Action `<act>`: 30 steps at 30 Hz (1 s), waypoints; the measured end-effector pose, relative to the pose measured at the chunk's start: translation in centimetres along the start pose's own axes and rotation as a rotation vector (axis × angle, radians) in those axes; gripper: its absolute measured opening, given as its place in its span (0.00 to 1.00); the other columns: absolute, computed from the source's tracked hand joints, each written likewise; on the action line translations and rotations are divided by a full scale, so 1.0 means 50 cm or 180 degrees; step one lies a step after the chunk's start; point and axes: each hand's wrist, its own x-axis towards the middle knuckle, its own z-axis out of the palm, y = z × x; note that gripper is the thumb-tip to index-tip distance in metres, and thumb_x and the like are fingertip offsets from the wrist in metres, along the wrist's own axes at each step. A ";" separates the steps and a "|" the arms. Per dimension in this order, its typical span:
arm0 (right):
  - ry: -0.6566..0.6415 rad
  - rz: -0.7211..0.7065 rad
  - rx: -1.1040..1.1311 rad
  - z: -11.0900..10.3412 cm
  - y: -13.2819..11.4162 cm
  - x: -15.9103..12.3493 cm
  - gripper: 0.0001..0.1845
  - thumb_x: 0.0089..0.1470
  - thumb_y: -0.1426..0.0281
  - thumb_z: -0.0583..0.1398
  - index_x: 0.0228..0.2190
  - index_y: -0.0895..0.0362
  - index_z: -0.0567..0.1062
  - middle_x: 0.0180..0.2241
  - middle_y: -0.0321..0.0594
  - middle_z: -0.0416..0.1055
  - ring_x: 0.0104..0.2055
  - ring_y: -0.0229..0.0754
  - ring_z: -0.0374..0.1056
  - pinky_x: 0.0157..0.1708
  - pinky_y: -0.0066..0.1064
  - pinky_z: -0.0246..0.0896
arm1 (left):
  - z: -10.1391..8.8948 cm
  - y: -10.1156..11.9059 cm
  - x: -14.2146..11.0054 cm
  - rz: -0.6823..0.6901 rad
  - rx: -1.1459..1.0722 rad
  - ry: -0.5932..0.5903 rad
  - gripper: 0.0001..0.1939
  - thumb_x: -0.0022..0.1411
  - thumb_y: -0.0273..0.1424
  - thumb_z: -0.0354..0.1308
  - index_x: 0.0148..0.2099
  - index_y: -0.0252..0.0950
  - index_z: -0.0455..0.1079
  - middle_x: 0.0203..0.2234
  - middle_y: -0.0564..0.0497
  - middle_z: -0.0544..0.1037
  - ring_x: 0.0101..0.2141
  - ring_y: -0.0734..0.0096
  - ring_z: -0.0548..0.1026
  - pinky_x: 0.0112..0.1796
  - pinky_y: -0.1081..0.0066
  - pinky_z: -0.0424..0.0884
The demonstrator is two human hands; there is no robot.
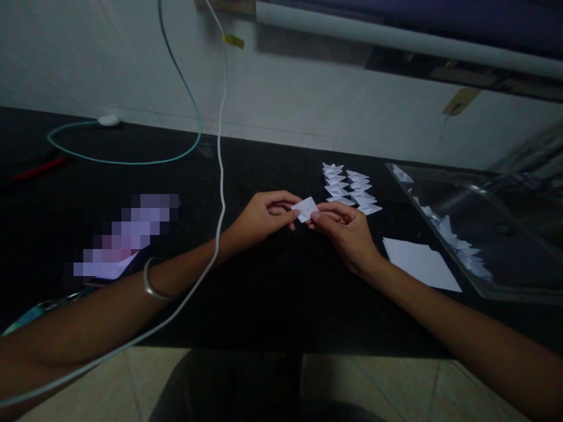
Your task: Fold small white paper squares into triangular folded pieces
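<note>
- Left hand (275, 214) and right hand (345, 230) pinch the small white paper (306, 208) from opposite sides
- Probably light and easily creased
- Best held gently by its edges

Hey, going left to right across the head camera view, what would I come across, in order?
A thin red object, a bangle, the left hand, the small white paper, the right hand, the paper sheets, the metal sink.
</note>
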 end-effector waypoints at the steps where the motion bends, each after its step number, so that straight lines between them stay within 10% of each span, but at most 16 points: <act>1: -0.0015 -0.0001 -0.0030 0.000 0.001 -0.001 0.17 0.40 0.63 0.76 0.32 0.54 0.81 0.31 0.37 0.81 0.31 0.39 0.76 0.40 0.36 0.75 | 0.001 0.001 -0.001 -0.0042 0.0006 -0.0010 0.16 0.61 0.33 0.66 0.49 0.31 0.79 0.34 0.46 0.84 0.30 0.72 0.81 0.34 0.73 0.78; 17: -0.0080 -0.0552 -0.0450 -0.010 0.000 -0.003 0.08 0.47 0.66 0.73 0.34 0.50 0.86 0.32 0.38 0.82 0.35 0.42 0.77 0.44 0.40 0.73 | -0.011 0.015 -0.009 -0.0116 -0.0210 -0.0114 0.17 0.61 0.38 0.67 0.47 0.31 0.82 0.30 0.45 0.84 0.29 0.69 0.80 0.26 0.75 0.72; 24: -0.0161 -0.1040 -0.1055 -0.005 -0.017 -0.014 0.05 0.50 0.71 0.70 0.31 0.48 0.86 0.35 0.38 0.83 0.39 0.46 0.79 0.47 0.44 0.75 | 0.000 0.017 -0.002 -0.0439 -0.0269 -0.0677 0.26 0.71 0.51 0.50 0.40 0.31 0.74 0.27 0.47 0.79 0.24 0.74 0.76 0.20 0.79 0.62; 30: -0.0251 -0.1004 -0.1021 -0.004 -0.013 -0.016 0.04 0.51 0.68 0.70 0.32 0.49 0.85 0.37 0.38 0.83 0.41 0.46 0.79 0.46 0.43 0.76 | 0.001 0.006 -0.007 -0.0187 0.0594 -0.1167 0.21 0.72 0.43 0.50 0.33 0.34 0.72 0.22 0.52 0.75 0.22 0.78 0.70 0.24 0.77 0.64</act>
